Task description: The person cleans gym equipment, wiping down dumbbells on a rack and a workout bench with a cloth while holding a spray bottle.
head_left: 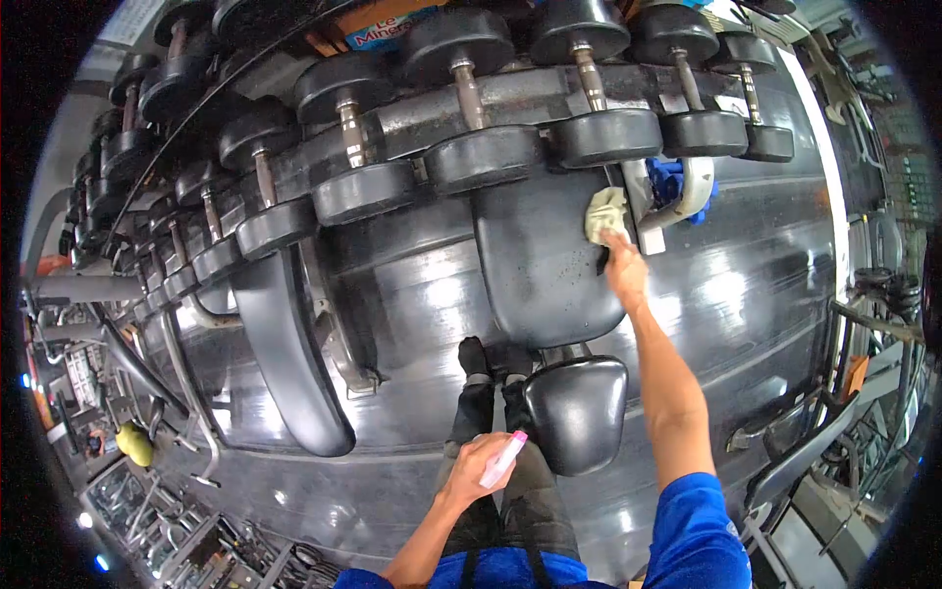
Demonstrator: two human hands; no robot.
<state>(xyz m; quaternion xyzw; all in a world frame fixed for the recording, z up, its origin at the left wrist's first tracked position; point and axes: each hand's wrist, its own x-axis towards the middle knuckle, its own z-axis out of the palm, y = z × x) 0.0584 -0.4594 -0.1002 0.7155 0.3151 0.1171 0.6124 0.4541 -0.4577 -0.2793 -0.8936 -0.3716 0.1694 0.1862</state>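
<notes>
In the head view, the right hand reaches far out to the right side of a wide black pad, and its grip is closed on the near end of a pale cloth. The cloth lies bunched against the pad's far right part, close to its right edge; small specks dot the pad's surface just left of the fingers. The left hand is well apart from it, nearer the body and above the legs, its grip wrapped around a small pink-topped bottle that tilts with its top to the far right. Between the two hands sits a smaller black seat, just near of the wide pad. A long, narrow black pad stands to the left. Along the far side, a row of black dumbbells rests on a rack, curving away to the left. A curved metal tube and a blue item are just right of the cloth. The person's feet stand on the dark, shiny floor, near the wide pad's near left corner.
</notes>
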